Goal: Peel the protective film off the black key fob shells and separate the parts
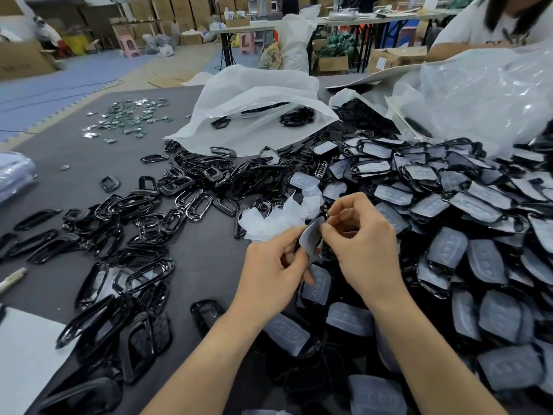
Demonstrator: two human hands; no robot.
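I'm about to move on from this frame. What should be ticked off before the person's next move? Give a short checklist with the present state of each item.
1. Shell secured: left hand grips the key fob shell. Ok.
2. Right hand pinches the shell's upper edge. Ok.
3. Film edge actually caught in that pinch: cannot tell, as the hands hide it.
4. Spot for peeled film: the heap of loose film lies just beyond the hands. Ok.
5. Spot for separated parts: the pile of black frames lies to the left. Ok.
6. More filmed shells close by on the right. Ok.
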